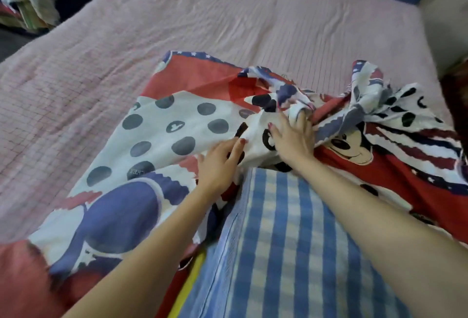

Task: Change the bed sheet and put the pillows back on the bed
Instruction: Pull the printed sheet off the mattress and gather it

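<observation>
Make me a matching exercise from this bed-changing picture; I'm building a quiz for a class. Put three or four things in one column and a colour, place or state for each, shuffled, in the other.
Things:
1. cartoon sheet
2. pink cover
3. checked cloth
4. right hand

Descriptions:
A. blue and white squares, nearest the camera
B. fingers curled into a bunched fold
C. red, white and navy with dark dots, partly spread
D. plain, wrinkled, spread over the mattress

Pairs: 1-C, 2-D, 3-A, 4-B
</observation>
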